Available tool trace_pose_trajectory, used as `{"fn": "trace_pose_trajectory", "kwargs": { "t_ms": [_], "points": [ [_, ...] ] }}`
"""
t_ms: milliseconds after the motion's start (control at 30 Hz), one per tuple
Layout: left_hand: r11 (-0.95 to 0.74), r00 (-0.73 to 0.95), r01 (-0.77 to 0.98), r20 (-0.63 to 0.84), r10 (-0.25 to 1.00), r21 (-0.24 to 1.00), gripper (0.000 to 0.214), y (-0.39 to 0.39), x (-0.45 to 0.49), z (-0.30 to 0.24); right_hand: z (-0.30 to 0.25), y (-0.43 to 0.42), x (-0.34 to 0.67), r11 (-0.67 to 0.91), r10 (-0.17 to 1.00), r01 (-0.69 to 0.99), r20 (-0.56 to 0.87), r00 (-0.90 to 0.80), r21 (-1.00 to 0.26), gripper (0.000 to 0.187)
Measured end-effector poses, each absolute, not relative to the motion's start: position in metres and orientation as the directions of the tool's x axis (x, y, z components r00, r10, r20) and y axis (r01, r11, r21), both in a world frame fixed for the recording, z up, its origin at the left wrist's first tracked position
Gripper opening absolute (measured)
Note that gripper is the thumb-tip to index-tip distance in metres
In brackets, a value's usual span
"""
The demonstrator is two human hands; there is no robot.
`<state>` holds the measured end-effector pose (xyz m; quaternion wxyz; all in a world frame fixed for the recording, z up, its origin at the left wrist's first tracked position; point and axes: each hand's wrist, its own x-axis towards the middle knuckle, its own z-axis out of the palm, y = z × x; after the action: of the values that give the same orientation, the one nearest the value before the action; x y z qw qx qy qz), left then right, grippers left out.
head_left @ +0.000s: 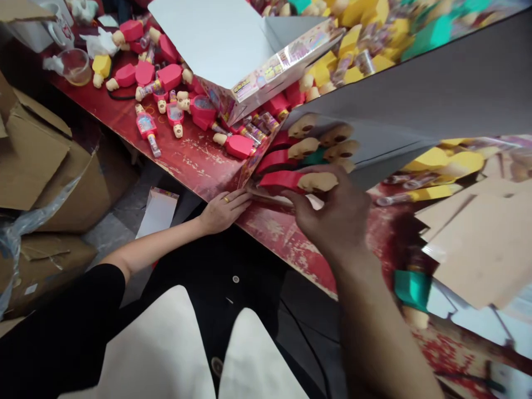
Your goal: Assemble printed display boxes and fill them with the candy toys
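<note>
My right hand is closed around a red toy with a beige animal-shaped head, thumb on the near side. It is at the opening of a cardboard box with printed sides. More red toys with beige heads lie in a row inside, with a green one partly hidden among them. My left hand, with a ring on one finger, lies with fingers stretched out against the box's near lower corner. Its thumb is hidden. A white panel with a printed edge strip stands up behind the box.
Red toys and clear tubes lie loose on the worn red table at left, near a plastic cup. Yellow toys lie at right, beside stacked cardboard pieces and a green toy. Brown cartons stand at far left.
</note>
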<state>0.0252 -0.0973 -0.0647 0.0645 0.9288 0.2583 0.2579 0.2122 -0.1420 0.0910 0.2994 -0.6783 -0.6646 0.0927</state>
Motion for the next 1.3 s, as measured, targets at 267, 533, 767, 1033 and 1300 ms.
{"fn": "trace_pose_trajectory", "kwargs": {
  "t_ms": [267,533,767,1033,1300],
  "points": [
    [-0.867,0.765,0.429,0.407,0.498,0.255,0.036,-0.102,0.026,-0.067,0.112,-0.125,0.223,0.147,0.981,0.902,0.176,-0.081,-0.405,0.025],
    [-0.851,0.756,0.445,0.393,0.524,0.279,0.034,-0.092,0.030,-0.062,0.074,-0.103,0.212,0.072,0.982,0.987,0.182,-0.045,-0.145,0.032],
    [-0.796,0.378,0.430,0.716,0.587,0.426,0.047,-0.077,0.033,-0.005,0.067,-0.133,0.201,0.267,0.760,0.945,0.645,-0.086,-0.188,0.055],
    [-0.924,0.732,0.174,0.583,0.352,0.340,0.060,-0.013,0.087,0.067,0.038,-0.178,0.294,0.131,0.625,0.892,0.734,0.265,-0.433,0.040],
    [-0.887,0.135,0.148,0.880,0.456,0.437,0.067,-0.009,0.078,0.118,-0.047,-0.173,0.445,-0.312,0.658,0.690,0.375,0.653,-0.654,0.043]
  ]
}}
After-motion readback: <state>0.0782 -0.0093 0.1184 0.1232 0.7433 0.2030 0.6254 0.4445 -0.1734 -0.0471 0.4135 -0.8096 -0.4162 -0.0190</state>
